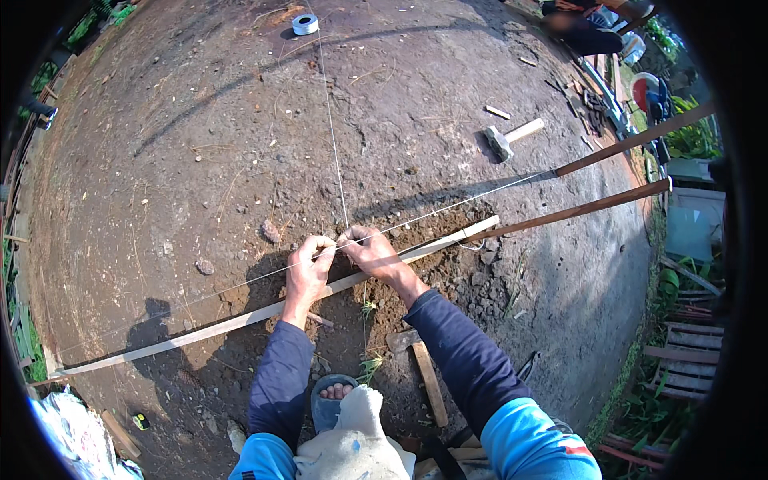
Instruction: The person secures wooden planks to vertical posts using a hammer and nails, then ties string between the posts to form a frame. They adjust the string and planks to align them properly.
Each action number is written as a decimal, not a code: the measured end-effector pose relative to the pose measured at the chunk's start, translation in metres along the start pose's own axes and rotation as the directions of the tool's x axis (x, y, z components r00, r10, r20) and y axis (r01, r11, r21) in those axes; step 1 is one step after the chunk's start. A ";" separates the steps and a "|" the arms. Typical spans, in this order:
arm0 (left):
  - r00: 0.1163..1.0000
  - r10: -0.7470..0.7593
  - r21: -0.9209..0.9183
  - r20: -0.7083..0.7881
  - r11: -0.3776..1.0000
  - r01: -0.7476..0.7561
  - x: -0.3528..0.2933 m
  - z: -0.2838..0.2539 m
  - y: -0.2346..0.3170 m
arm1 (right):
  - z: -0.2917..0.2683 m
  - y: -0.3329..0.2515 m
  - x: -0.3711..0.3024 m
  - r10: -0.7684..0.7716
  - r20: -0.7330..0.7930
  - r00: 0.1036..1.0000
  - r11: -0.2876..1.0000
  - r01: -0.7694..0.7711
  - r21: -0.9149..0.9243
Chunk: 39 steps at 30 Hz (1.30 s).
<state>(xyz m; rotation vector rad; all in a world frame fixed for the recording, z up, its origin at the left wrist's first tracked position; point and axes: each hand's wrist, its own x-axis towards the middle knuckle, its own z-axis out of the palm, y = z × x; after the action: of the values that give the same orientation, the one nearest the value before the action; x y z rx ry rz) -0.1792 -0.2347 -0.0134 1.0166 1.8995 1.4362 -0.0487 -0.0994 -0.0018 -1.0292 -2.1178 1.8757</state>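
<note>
My left hand (308,272) and my right hand (372,252) meet above the soil, fingertips pinched close together on thin white string. One string (329,112) runs from my fingers up to a white spool (305,25) on the ground far ahead. A second string (472,200) passes by my hands, stretched between a wooden stake (624,146) at right and the far left. Any knot between my fingertips is too small to make out. Below my wrists lies a long wooden strip (200,332), crossing over dug-up soil.
A sledgehammer (499,144) lies ahead to the right. Near my foot rests a tool with a wooden handle (430,384). Another stake (584,206) slants at right. A tape measure (141,422) is at lower left. Another person (588,28) is at upper right.
</note>
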 end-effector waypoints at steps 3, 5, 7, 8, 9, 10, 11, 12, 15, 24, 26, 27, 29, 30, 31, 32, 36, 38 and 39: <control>0.986 0.151 0.065 -0.069 0.987 -0.147 0.001 0.004 0.004 | 0.000 0.001 0.000 -0.010 -0.024 1.000 1.000 0.010 0.005; 0.936 0.331 0.120 -0.119 0.941 -0.318 0.004 0.006 0.005 | -0.002 0.000 0.001 -0.024 -0.020 1.000 0.999 0.023 -0.041; 0.937 0.331 0.118 -0.112 0.941 -0.318 0.005 0.008 0.006 | -0.006 -0.002 0.002 -0.029 0.010 1.000 1.000 0.029 -0.005; 0.937 0.330 0.130 -0.113 0.940 -0.315 0.004 0.008 0.007 | -0.007 -0.003 0.003 -0.020 0.023 1.000 1.000 0.020 -0.005; 0.962 0.257 0.105 -0.093 0.963 -0.247 0.004 0.008 0.007 | -0.009 -0.005 0.002 -0.025 0.031 0.999 1.000 0.025 0.010; 0.980 0.186 0.093 -0.070 0.979 -0.179 0.002 0.008 0.008 | -0.010 -0.006 0.000 -0.013 0.040 0.999 1.000 0.012 0.011; 0.993 0.105 0.091 -0.052 0.991 -0.100 0.002 0.007 0.009 | -0.011 -0.008 -0.001 0.021 0.041 0.999 1.000 -0.021 -0.009; 0.997 0.064 0.056 -0.038 0.996 -0.062 0.001 0.007 0.009 | -0.011 -0.010 -0.003 -0.016 0.021 1.000 0.999 0.016 -0.038; 0.997 -0.076 -0.016 -0.005 0.997 0.075 0.001 0.006 0.009 | -0.010 -0.014 -0.011 -0.103 -0.048 0.994 0.984 0.094 -0.153; 0.988 -0.127 -0.290 0.092 0.945 0.149 0.004 0.008 -0.002 | -0.007 -0.002 -0.009 -0.014 0.008 1.000 0.999 0.013 0.033; 0.985 -0.134 -0.415 0.105 0.895 0.166 0.003 0.008 -0.002 | -0.005 0.003 -0.006 0.065 0.040 0.997 0.982 -0.072 0.176; 0.989 -0.114 -0.339 0.094 0.930 0.140 0.003 0.007 -0.002 | -0.005 0.004 -0.006 0.069 0.057 0.996 0.961 -0.082 0.264; 0.993 -0.067 -0.227 0.095 0.970 0.088 0.003 0.006 0.000 | -0.004 0.007 -0.006 0.150 0.086 0.985 0.903 -0.172 0.394; 0.995 -0.052 -0.174 0.088 0.982 0.067 0.002 0.005 0.001 | -0.004 0.007 -0.006 0.139 0.094 0.986 0.890 -0.166 0.424; 0.996 -0.050 -0.121 0.078 0.991 0.060 0.001 0.005 0.003 | -0.003 0.008 -0.006 0.142 0.094 0.985 0.877 -0.169 0.449; 0.996 -0.049 -0.057 0.069 0.997 0.053 -0.001 0.006 0.004 | -0.003 0.008 -0.006 0.141 0.105 0.984 0.863 -0.175 0.475; 0.972 0.236 0.113 -0.011 0.966 -0.233 -0.001 0.009 0.007 | -0.004 0.008 -0.007 0.149 0.103 0.983 0.849 -0.181 0.497; 0.963 0.267 0.194 -0.020 0.946 -0.258 -0.002 0.011 0.007 | -0.003 0.007 -0.007 0.168 0.079 0.983 0.865 -0.185 0.467; 0.959 0.282 0.212 -0.021 0.939 -0.272 -0.002 0.012 0.007 | -0.003 0.007 -0.008 0.172 0.061 0.983 0.870 -0.181 0.458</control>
<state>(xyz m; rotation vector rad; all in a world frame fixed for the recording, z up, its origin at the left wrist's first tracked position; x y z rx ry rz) -0.1673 -0.2290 -0.0100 1.4068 2.0386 1.4479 -0.0388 -0.1013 -0.0052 -1.1138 -1.4953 2.3227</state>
